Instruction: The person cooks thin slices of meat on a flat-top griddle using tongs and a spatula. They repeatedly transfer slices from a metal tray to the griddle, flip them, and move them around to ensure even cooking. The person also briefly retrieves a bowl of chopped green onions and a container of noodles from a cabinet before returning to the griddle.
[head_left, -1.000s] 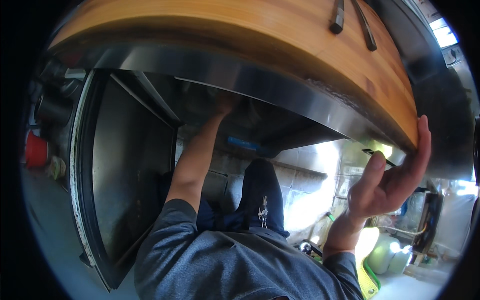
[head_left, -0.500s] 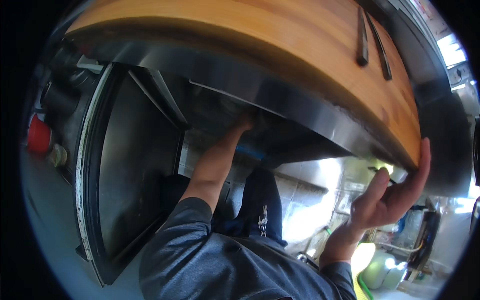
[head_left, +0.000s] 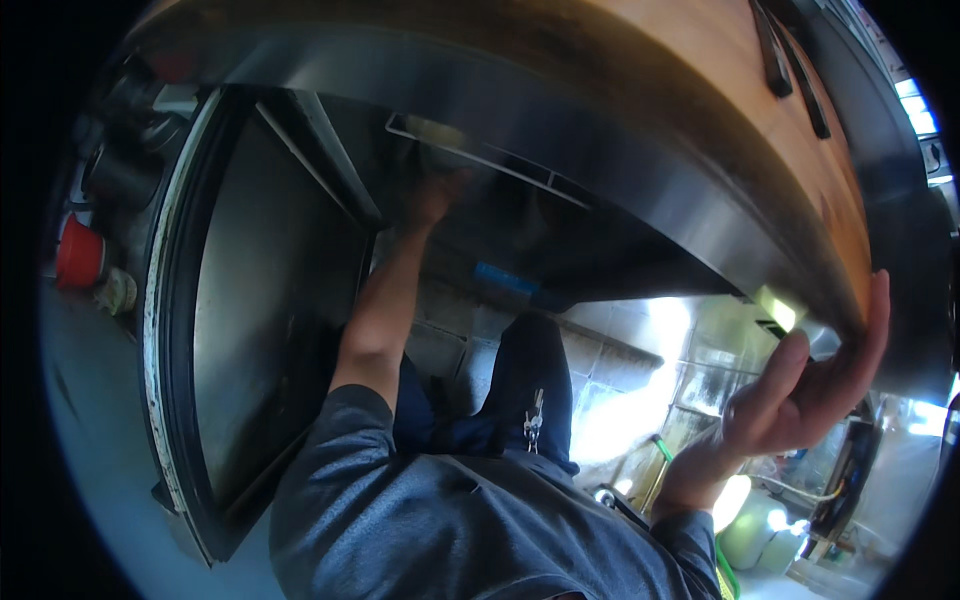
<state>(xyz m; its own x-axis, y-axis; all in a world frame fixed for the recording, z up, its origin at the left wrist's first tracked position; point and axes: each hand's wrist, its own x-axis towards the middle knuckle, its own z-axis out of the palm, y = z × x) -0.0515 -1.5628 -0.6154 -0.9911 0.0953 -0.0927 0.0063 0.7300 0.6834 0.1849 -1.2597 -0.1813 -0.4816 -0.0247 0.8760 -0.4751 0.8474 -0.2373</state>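
My left hand reaches into a dark open compartment below the counter. Its fingers are dim and blurred, close to a pale rounded thing whose kind I cannot make out. A light-edged frame runs across the compartment's top, just past that hand. At the right, my right hand rests against the counter's corner, with its fingers stretched up along the edge and the thumb apart. The counter has a wooden top and a metal front edge.
An open metal door stands at my left. Beyond it are a red container and a dark pot. Two dark-handled tools lie on the wood. A pale green rounded vessel is at the lower right.
My left hand has shifted left and farther into the compartment. The pale thing and frame show more clearly. The head view has shifted, and my right hand stays at the corner.
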